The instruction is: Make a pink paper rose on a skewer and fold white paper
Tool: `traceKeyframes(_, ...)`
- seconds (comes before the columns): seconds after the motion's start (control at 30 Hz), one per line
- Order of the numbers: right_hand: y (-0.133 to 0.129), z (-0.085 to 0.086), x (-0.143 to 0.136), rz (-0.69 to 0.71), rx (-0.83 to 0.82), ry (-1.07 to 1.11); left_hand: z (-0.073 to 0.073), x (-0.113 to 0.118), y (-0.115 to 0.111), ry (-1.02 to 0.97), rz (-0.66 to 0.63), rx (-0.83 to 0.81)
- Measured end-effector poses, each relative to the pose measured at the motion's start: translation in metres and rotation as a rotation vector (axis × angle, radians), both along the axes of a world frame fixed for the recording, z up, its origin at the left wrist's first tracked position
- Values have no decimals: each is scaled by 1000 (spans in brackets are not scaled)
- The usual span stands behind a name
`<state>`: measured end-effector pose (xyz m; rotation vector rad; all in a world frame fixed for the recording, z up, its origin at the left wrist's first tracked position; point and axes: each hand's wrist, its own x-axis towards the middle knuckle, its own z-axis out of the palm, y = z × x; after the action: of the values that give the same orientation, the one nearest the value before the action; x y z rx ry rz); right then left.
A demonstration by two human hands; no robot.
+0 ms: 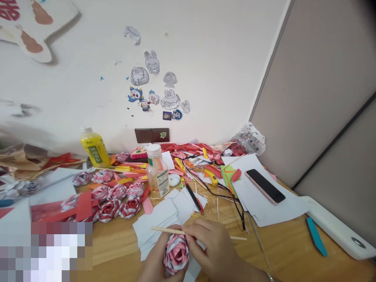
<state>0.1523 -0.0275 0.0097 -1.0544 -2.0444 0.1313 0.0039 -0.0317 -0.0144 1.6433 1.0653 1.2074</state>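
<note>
Paper rose gripped in left hand; right hand pinches stick at rose's far edge. Risk: pressing too hard could crush or loosen petals.

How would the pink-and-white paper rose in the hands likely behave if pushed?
The paper rose is probably light for its size, as it looks made of folded paper. Its layered petals have open edges, so a hard squeeze would likely crumple them. Its rounded outline suggests it might roll a little if nudged.
</note>
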Motion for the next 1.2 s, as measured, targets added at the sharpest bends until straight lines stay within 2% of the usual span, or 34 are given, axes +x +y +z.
traceKeyframes(0.13, -2, 4, -3, 17, -78, 32, 2, 0, -1, -4, -16, 6)
traceKeyframes(0.2, -3, 6, -3, 3, -66, -9, 2, -1, -1, 19, -15, 4)
traceKeyframes(0.27, -2, 4, -2, -15, 43, -93, 2, -1, -2, 42, -3, 8)
traceKeyframes(0.37, 0, 0, -1, -51, 294, -218, 3, 0, -2, 56, 18, 19)
traceKeyframes(0.43, 2, -1, 0, -59, 372, -269, 4, 0, -3, 59, 26, 27)
traceKeyframes(0.57, 3, 3, -1, -44, 335, -245, 6, -3, -2, 81, 22, 35)
traceKeyframes(0.73, 1, 7, -1, -19, 204, -124, 5, -8, 0, 145, -31, 15)
traceKeyframes(0.97, -1, 5, 1, 8, 184, -208, 4, -9, 1, 196, -54, 73)
traceKeyframes(1.1, 0, 9, 1, 41, 128, -232, 6, -8, 0, 233, -56, 112)
traceKeyframes(1.2, 1, 14, -1, 34, 158, -225, 7, -8, 0, 244, -76, 116)
